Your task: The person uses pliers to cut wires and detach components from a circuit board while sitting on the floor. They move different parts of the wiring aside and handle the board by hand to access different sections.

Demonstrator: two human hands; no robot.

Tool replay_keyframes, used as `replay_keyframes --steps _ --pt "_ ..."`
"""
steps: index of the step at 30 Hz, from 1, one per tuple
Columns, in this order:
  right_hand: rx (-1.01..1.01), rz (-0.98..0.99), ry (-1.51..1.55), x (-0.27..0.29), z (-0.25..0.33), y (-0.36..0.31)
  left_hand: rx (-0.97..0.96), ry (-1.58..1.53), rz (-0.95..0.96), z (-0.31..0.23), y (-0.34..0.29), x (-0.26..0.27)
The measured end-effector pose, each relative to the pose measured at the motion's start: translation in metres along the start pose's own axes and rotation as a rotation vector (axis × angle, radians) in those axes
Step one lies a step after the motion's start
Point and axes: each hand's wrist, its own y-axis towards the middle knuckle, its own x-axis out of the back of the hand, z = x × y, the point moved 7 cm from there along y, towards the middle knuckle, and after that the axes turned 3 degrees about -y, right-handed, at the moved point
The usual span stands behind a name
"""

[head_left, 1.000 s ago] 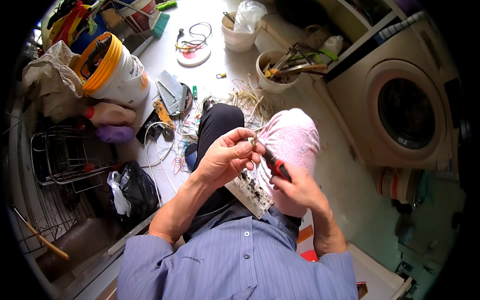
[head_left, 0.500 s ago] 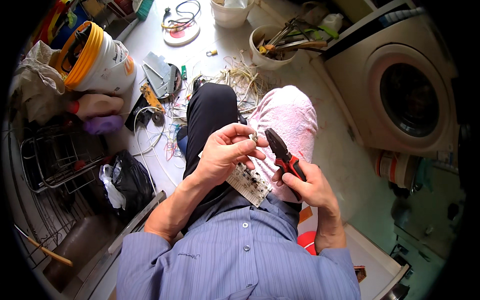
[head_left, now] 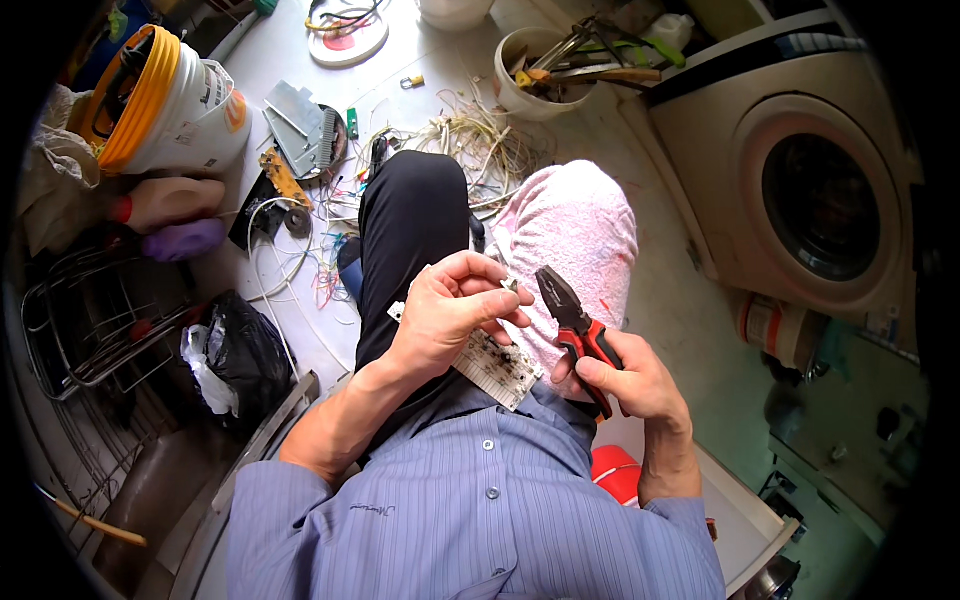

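My left hand (head_left: 450,315) pinches a small whitish piece (head_left: 510,285) between thumb and fingertips; its exact kind is too small to make out. In my right hand (head_left: 640,380) are combination pliers (head_left: 572,312) with dark jaws and red-and-black handles. The jaws point up and away from me, beside the small piece but apart from it. Across my lap lies a pale circuit board (head_left: 500,372) with dark marks and solder spots. My left hand and wrist hide part of it. A pink towel (head_left: 570,230) covers my right thigh.
Tangled wires (head_left: 480,140) and metal parts (head_left: 300,125) lie on the floor beyond my knees. A tool bucket (head_left: 545,75) stands ahead, a washing machine (head_left: 800,190) on the right. To the left are a white-and-yellow bucket (head_left: 190,120), a black bag (head_left: 255,350) and a wire rack (head_left: 100,320).
The view has shifted slightly. My right hand and the pliers sit a little lower, while the left hand keeps its pinch on the small piece.
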Motion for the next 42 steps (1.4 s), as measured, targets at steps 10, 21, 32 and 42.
replay_keyframes --steps 10,21,32,42 --pt "-0.025 -0.009 0.034 -0.005 0.006 0.002 -0.013 -0.064 0.041 0.0 0.004 0.003" --pt "0.236 -0.313 -0.707 -0.008 0.038 -0.007 -0.01 -0.172 0.09 -0.007 0.004 -0.004" --pt "0.461 -0.399 -1.058 -0.015 0.044 -0.004 -0.051 -0.099 0.083 0.001 0.002 0.004" --pt "0.512 -0.454 -1.261 -0.018 0.045 -0.004 -0.128 0.13 -0.048 -0.002 0.002 0.011"
